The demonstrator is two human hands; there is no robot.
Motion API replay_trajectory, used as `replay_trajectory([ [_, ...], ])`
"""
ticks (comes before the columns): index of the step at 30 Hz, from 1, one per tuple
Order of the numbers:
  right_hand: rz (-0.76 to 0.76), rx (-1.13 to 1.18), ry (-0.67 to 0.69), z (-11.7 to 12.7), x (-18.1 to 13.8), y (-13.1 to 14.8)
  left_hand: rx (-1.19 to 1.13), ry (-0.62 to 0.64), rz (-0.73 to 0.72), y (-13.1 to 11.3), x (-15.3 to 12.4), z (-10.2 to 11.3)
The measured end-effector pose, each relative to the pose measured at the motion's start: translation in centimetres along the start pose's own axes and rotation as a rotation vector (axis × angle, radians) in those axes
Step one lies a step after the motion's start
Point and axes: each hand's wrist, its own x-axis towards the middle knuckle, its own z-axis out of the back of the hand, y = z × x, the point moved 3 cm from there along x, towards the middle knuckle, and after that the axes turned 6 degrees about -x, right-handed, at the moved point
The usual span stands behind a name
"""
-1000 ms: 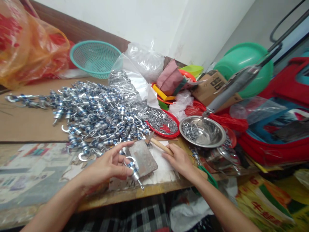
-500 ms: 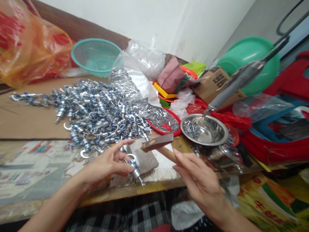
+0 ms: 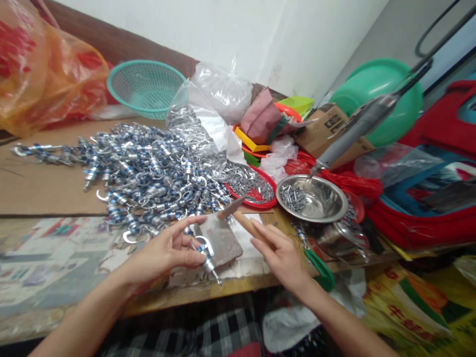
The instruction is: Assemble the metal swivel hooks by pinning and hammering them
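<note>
The fingers of the left hand (image 3: 163, 255) pinch a small silver-and-blue metal swivel fitting (image 3: 206, 255) against a flat grey metal block (image 3: 223, 238) near the front edge of the desk (image 3: 208, 293). The fingers of the right hand (image 3: 280, 253) wrap around a wooden-handled hammer (image 3: 241, 220), its head low over the block. A skewed blow could catch the left fingertips or knock the fitting off the edge. A round steel bowl (image 3: 336, 192) holds silver screws. A red plate (image 3: 260, 205) holds small silver pieces.

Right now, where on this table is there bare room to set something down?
Bare cardboard left of the hook pile, and the printed sheet beside the left hand pinching a hook. Crowded from the pile rightward: hammer, red tray, steel bowl, plastic bags.
</note>
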Motion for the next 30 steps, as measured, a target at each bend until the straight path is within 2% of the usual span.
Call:
replay_trajectory([
  [2,-0.063,0.010,0.023,-1.1,1.8,-1.4,0.036,-0.015,-0.003,0.3,0.1,0.1],
  [6,-0.058,-0.081,0.152,-2.9,5.3,-3.0,0.176,-0.097,-0.063,0.7,0.3,0.6],
  [11,-0.134,-0.297,0.062,-2.7,10.6,-5.6,0.380,-0.121,-0.273,0.2,0.4,0.2],
  [16,-0.191,-0.483,0.198,-3.5,14.6,-8.1,0.490,-0.201,-0.384,-0.2,0.0,-0.6],
  [20,-0.224,-0.552,0.258,-4.1,15.4,-8.5,0.549,-0.216,-0.452,0.1,-0.2,-1.0],
  [24,-0.264,-0.525,0.279,-3.4,15.4,-9.0,0.543,-0.237,-0.522,0.3,-0.3,-1.2],
  [27,-0.270,-0.452,0.233,-2.4,15.1,-9.0,0.538,-0.262,-0.573,0.5,-0.4,-1.2],
  [30,-0.249,-0.332,0.122,-1.5,13.7,-7.3,0.518,-0.300,-0.603,0.6,-0.5,-1.2],
])
